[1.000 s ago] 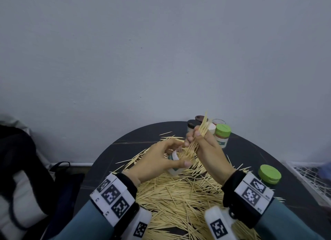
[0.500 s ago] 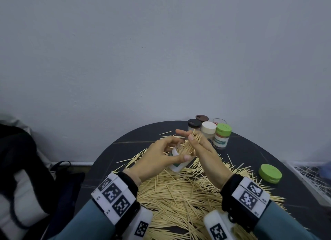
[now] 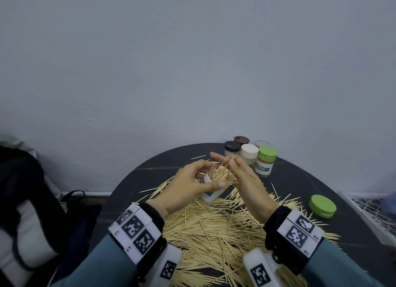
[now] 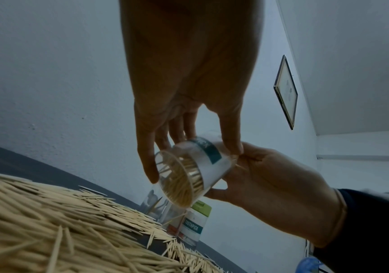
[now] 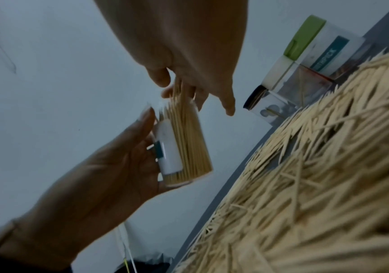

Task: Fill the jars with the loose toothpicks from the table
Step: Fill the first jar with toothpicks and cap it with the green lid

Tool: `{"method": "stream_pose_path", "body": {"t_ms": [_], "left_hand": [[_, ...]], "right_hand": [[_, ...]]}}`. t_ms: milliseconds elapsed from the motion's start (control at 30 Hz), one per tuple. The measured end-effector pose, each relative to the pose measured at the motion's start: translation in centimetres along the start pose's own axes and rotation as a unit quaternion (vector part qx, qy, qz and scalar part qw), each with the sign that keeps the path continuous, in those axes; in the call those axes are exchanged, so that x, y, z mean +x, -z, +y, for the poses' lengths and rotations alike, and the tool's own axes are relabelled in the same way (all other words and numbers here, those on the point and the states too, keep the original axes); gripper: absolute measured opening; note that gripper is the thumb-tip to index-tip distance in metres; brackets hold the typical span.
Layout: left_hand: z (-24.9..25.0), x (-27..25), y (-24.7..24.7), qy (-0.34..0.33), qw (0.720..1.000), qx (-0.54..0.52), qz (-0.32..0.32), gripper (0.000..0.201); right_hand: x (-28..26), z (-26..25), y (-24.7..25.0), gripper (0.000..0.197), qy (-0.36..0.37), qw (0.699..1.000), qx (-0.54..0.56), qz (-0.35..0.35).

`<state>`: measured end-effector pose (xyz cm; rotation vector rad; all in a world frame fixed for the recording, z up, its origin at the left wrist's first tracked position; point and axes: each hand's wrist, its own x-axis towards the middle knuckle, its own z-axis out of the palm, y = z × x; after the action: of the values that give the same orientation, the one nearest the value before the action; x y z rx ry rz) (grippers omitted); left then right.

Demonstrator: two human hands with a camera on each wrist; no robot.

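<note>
Since a second ago the raised bundle of toothpicks (image 5: 182,103) has gone down into the clear toothpick jar (image 3: 211,190), now nearly full. The left hand (image 3: 188,188) grips the jar above the table (image 3: 353,190); the right hand (image 3: 248,184) fingers (image 5: 163,77) pinch the bundle's tops.

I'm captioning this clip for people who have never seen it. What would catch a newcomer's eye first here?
The huge heap of loose toothpicks covering the near part of the dark round table. Above it, the left hand holds a tilted clear jar while the right hand feeds a bundle into its mouth. Lidded jars cluster at the far edge.
</note>
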<state>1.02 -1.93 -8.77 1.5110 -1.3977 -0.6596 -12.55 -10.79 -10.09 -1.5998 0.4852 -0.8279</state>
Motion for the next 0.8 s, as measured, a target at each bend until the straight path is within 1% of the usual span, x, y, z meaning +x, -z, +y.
{"method": "stream_pose_path", "body": {"t_ms": [33, 100, 167, 233, 300, 333, 433, 500, 600, 733, 800], "left_hand": [[0.0, 0.0, 0.0, 0.000, 1.000, 0.002, 0.005, 0.050], [-0.1, 0.0, 0.1, 0.001, 1.000, 0.004, 0.018, 0.049], [-0.2, 0.1, 0.2, 0.003, 0.999, 0.005, 0.035, 0.048], [-0.3, 0.2, 0.3, 0.006, 0.999, 0.003, 0.050, 0.050], [-0.3, 0.2, 0.4, 0.009, 0.998, 0.006, 0.065, 0.053], [-0.4, 0.2, 0.4, 0.009, 0.997, 0.008, 0.071, 0.053], [-0.6, 0.3, 0.4, 0.009, 0.997, 0.016, 0.074, 0.052], [-0.5, 0.2, 0.4, 0.007, 0.997, 0.027, 0.074, 0.051], [-0.3, 0.1, 0.4, -0.005, 0.997, 0.038, 0.066, 0.048], [-0.3, 0.0, 0.3, -0.021, 0.997, 0.055, 0.043, 0.050], [-0.3, 0.0, 0.2, -0.023, 0.998, 0.053, 0.034, 0.051]], "right_hand": [[0.1, -0.3, 0.2, 0.030, 0.002, 1.000, -0.009, 0.010], [0.1, -1.1, 0.7, 0.024, -0.003, 0.999, -0.031, 0.013], [0.1, -1.8, 1.1, 0.020, -0.035, 0.997, -0.060, -0.012], [0.1, -2.3, 1.4, 0.028, -0.067, 0.989, -0.123, -0.044], [0.2, -2.7, 1.7, 0.034, -0.071, 0.978, -0.191, -0.054], [0.2, -2.8, 1.7, 0.034, -0.070, 0.975, -0.203, -0.056], [0.2, -2.9, 2.0, 0.031, -0.070, 0.981, -0.170, -0.059], [0.2, -3.0, 2.3, 0.024, -0.069, 0.984, -0.155, -0.057], [0.3, -3.0, 2.5, 0.009, -0.042, 0.981, -0.184, -0.045], [0.4, -3.0, 2.6, 0.010, 0.048, 0.955, -0.293, 0.006], [0.4, -3.0, 2.5, 0.009, 0.070, 0.949, -0.308, 0.004]]}}
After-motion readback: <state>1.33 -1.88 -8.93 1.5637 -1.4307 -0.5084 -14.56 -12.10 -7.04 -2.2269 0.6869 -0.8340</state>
